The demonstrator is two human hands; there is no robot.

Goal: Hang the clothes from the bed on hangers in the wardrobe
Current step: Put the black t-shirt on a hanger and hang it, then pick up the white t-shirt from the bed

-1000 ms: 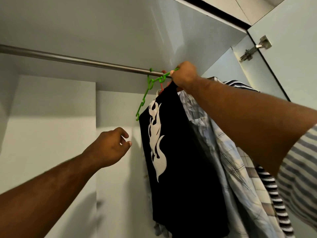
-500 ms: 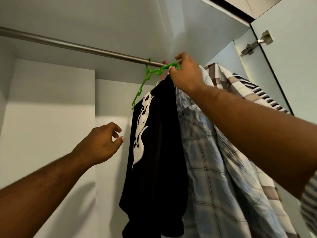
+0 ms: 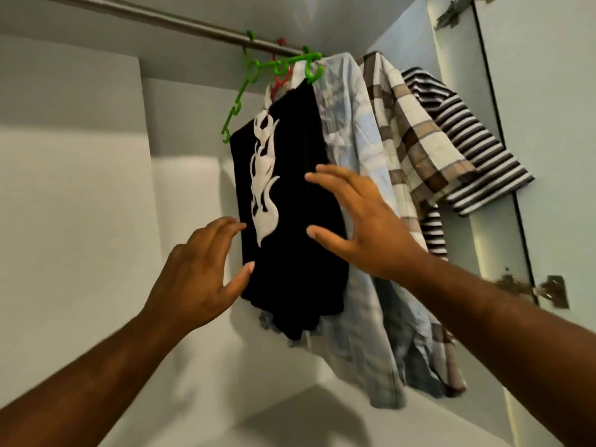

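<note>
Right hand point(image 3: 364, 227) open, fingers spread, over the right side of the black garment point(image 3: 290, 150); left hand point(image 3: 200, 272) likewise open at its left edge, gripping nothing. The garment hangs from the rail point(image 3: 180, 22), a green hanger point(image 3: 240, 98) beside it and the pale shirt point(image 3: 348, 124) alongside. Recommended: smooth the cloth downward with flat palms, without tugging any hook off the rail.

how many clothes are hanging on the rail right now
4: a black top with a white flame print leftmost, then a pale blue shirt, a brown checked shirt, and a striped top farthest right. Another may hide behind them.
</note>
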